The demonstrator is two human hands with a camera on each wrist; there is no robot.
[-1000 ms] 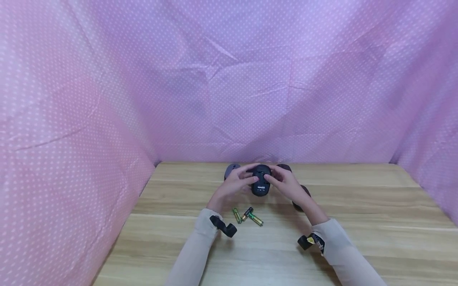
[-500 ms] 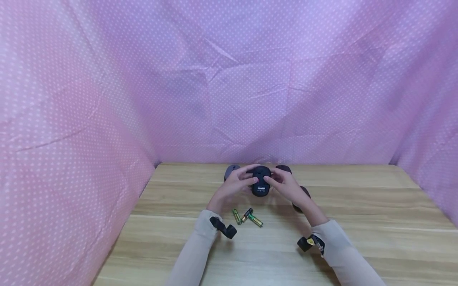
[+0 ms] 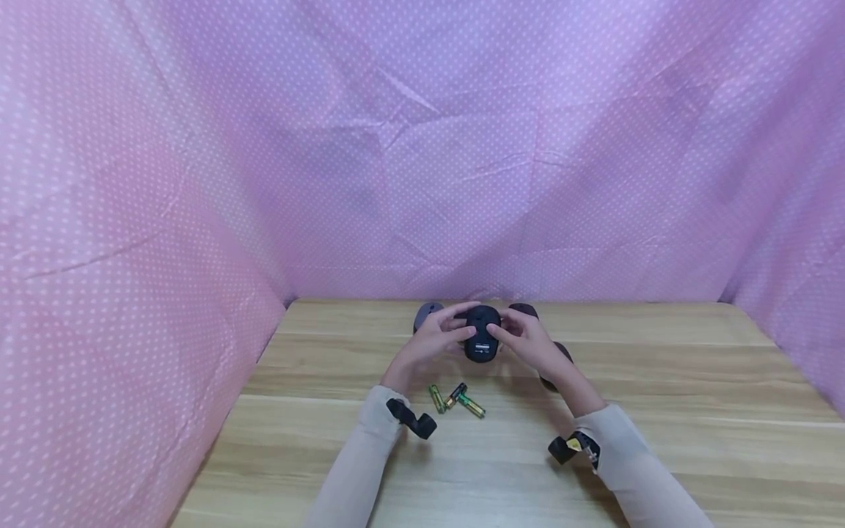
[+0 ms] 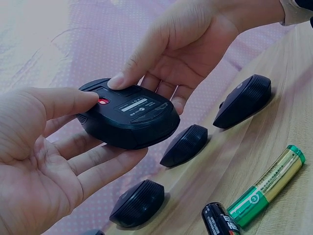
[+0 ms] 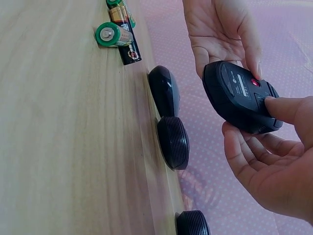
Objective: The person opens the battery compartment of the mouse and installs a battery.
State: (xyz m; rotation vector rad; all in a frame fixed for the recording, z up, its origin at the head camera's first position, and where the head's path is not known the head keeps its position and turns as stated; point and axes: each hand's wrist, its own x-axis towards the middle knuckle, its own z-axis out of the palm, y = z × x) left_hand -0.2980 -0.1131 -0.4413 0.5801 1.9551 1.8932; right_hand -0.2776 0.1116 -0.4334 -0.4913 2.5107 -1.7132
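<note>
Both hands hold one black computer mouse [image 3: 483, 346] above the back part of the table, its underside turned up toward me. My left hand [image 3: 430, 342] grips its left side, fingers under the shell and thumb on the underside. That thumb sits at a small red spot [image 4: 103, 101], clear in the left wrist view. From the other side my right hand [image 3: 533, 349] pinches the mouse, thumb pressed on the underside near a rectangular outline and fingers beneath. A printed white label [image 5: 242, 86] shows on the underside.
Three loose batteries, among them a green-and-gold battery [image 4: 268, 185] and a black one [image 4: 220, 219], lie nearer me on the wooden table [image 3: 660, 381]. Behind the hands are a grey mouse [image 3: 427, 314] and a dark mouse [image 3: 524, 309]; another [image 3: 549, 383] is beside my right wrist. Pink dotted cloth surrounds the table.
Over the last second my right fingers have shifted slightly down the mouse's side. The red spot seen beside my left thumb half a second ago is now hidden in the head view.
</note>
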